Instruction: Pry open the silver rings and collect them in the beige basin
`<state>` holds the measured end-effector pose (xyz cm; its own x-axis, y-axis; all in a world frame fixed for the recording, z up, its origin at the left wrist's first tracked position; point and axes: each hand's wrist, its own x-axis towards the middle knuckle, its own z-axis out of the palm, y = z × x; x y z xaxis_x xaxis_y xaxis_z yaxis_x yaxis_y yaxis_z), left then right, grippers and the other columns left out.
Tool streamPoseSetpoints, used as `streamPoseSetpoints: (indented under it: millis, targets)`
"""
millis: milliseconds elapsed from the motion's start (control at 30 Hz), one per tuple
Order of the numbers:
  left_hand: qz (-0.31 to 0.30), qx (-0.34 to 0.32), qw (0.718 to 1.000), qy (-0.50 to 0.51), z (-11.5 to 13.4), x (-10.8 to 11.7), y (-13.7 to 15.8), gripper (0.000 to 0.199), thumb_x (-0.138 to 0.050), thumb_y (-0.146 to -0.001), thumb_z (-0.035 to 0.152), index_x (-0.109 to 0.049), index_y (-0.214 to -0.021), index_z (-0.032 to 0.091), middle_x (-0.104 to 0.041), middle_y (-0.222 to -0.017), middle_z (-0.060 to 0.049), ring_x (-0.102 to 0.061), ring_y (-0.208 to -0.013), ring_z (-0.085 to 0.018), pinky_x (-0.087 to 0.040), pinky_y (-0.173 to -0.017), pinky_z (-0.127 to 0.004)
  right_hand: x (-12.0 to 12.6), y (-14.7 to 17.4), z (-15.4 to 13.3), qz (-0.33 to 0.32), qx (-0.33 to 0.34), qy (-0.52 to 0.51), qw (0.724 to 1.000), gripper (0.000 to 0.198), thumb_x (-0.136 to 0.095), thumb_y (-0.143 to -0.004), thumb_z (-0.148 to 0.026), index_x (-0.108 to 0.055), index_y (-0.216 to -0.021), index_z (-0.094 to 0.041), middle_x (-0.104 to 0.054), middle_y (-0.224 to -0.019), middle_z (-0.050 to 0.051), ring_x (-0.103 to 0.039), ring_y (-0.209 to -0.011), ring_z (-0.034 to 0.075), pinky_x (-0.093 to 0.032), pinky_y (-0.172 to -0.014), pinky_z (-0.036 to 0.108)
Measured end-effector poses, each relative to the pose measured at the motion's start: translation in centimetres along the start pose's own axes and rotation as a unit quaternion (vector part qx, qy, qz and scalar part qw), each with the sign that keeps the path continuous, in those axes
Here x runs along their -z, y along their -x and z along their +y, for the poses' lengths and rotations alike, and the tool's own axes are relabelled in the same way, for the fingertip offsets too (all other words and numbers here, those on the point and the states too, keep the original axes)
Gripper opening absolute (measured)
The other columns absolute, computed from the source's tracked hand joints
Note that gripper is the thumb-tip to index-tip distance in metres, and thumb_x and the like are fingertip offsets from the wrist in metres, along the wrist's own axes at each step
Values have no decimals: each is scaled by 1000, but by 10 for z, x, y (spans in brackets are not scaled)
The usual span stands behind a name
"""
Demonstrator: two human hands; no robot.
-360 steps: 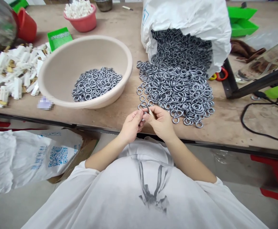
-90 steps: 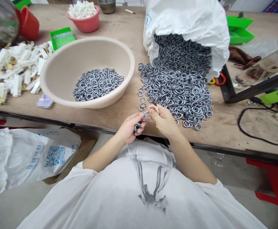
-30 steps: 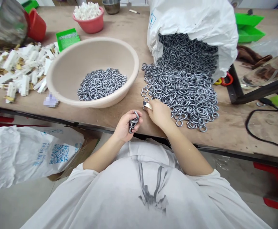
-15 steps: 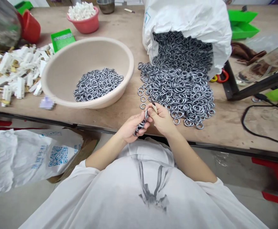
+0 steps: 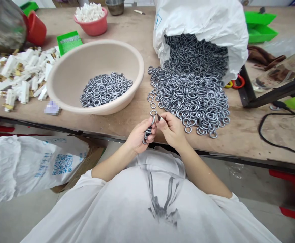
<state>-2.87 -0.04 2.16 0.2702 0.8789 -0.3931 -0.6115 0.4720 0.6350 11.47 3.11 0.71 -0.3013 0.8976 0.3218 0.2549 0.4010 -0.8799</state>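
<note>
Several grey rings [image 5: 147, 132] are stacked in my left hand [image 5: 139, 135], whose fingers wrap round them. One ring [image 5: 153, 119] stands up at the thumb and fingertip. Close beside it on the right, my right hand [image 5: 173, 130] pinches a small knife, its short dark blade [image 5: 158, 117] turned toward that ring; the handle is mostly hidden by the fingers. Just beyond both hands lies a spread heap of the same rings [image 5: 187, 91], spilling from a white sack [image 5: 200, 17]. To the left, a beige basin [image 5: 66, 74] holds more rings [image 5: 105, 89].
White and brass-coloured parts [image 5: 23, 76] cover the table's left end. Behind them are a green tray [image 5: 68, 42] and a red bowl [image 5: 94, 28] of white pieces. On the right stand a black metal frame [image 5: 268, 96] and a black cable [image 5: 263, 131]. A printed sack [image 5: 33, 165] lies below the table edge.
My right hand has turned, so the knife's blade now points left at the ring instead of upward, and its pale handle is largely covered. The held ring has shifted slightly left.
</note>
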Motion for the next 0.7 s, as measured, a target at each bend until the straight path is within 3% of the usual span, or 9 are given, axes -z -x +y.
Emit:
streamPoseSetpoints:
  millis: [67, 167, 433, 533, 700]
  targets:
    - [13, -12, 1000, 11, 0, 1, -1, 49, -84, -67, 50, -50, -76, 17, -52, -57, 7, -41, -38, -1, -22, -34, -12, 2, 3, -5, -17, 48, 114, 992, 42, -43, -101, -52, -58, -78, -21, -61, -74, 3, -56, -71, 17, -38, -67, 31]
    - [22, -23, 999, 21, -1, 1, -1, 46, -84, -69, 48, -49, -77, 18, -52, -57, 8, -41, -37, -1, -22, -34, -12, 4, 6, -9, -40, 85, 204, 974, 41, -42, -102, -47, -54, -73, -21, -56, -70, 1, -52, -66, 15, -32, -62, 31]
    - [18, -22, 999, 19, -1, 1, 0, 44, -82, -71, 46, -48, -76, 19, -49, -54, 9, -40, -36, -2, -21, -34, -13, 1, 7, -10, -44, 114, 254, 959, 39, -45, -101, -46, -52, -72, -21, -53, -68, 0, -48, -64, 15, -28, -61, 30]
    - [15, -18, 1000, 9, -2, 2, 3, 43, -82, -70, 45, -49, -76, 18, -50, -55, 8, -41, -37, -3, -22, -35, -13, 3, 4, -4, -44, 92, 218, 971, 40, -46, -100, -46, -49, -69, -22, -52, -67, 0, -47, -63, 15, -29, -61, 30]
    - [-44, 17, 999, -3, -6, 5, 9, 41, -77, -75, 44, -49, -69, 16, -50, -56, 6, -40, -38, -2, -24, -36, -14, 15, -14, 18, 64, -46, 184, 980, 44, -42, -101, -49, -44, -66, -23, -48, -60, -1, -44, -59, 16, -28, -59, 30]
